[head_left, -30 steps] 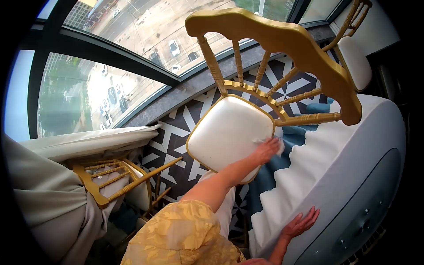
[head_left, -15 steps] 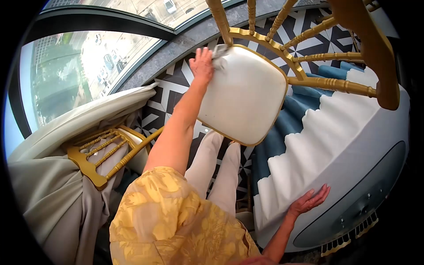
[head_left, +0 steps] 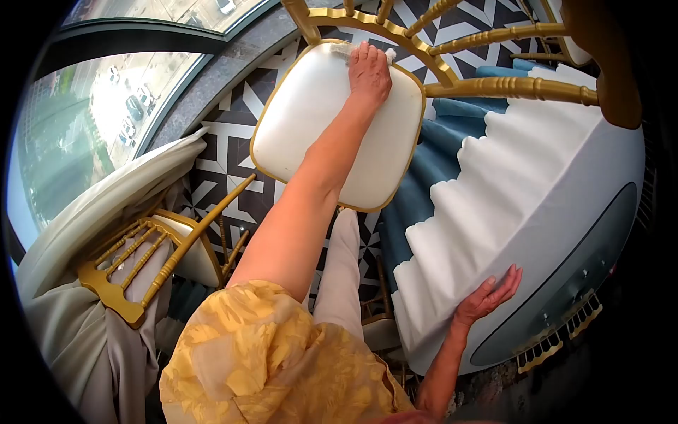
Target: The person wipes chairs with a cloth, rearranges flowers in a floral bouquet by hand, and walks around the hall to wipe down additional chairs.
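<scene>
Nearest: the right hand (head_left: 487, 297) lies on the cloth-covered table (head_left: 547, 201), to the right of and nearer than the gold chair (head_left: 381, 145); its fingers are loosely spread and grip nothing. Left of and nearer than the gold chair, a second chair (head_left: 111, 290) sits among pale drapery (head_left: 63, 304).

The gold chair stands upright on patterned floor tiles (head_left: 224, 164), white seat facing up. On its seat, near the backrest spindles, the left hand (head_left: 371, 74) bears down on a pale cloth (head_left: 342, 51); the fingers are close together over it, and cloth shows on both sides. How tightly they grip cannot be determined.

Beyond the gold chair, to the left, are a grey sill (head_left: 205, 85) and a window (head_left: 106, 120).
</scene>
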The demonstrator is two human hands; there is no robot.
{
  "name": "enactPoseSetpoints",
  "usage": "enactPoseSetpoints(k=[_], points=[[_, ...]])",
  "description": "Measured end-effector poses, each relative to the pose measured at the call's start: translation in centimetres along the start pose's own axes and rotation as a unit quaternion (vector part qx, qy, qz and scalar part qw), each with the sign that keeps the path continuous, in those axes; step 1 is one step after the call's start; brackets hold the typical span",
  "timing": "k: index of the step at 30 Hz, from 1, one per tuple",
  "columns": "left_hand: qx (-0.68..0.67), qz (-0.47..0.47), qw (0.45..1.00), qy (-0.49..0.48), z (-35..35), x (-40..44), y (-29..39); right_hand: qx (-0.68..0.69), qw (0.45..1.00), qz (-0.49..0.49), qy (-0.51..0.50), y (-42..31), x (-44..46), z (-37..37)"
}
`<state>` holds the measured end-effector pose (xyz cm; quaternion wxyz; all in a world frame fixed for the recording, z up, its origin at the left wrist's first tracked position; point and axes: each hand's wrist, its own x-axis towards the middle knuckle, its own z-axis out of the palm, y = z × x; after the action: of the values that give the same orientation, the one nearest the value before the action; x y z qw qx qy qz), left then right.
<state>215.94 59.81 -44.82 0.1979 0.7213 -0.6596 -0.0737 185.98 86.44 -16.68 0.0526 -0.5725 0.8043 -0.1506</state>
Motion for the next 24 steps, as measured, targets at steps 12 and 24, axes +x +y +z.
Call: enactPoseSetpoints(k=[12, 24], points=[[0.021, 0.228, 0.967, -0.108, -2.4, 0.3, 2.9, 0.029, 1.0, -0.002, 0.011, 0.2, -0.2, -0.2], [0.055, -0.085, 0.971, -0.219, -10.1, 1.2, -13.5, 0.002, 1.0, -0.026, -0.001, 0.2, -0.3, -0.1]])
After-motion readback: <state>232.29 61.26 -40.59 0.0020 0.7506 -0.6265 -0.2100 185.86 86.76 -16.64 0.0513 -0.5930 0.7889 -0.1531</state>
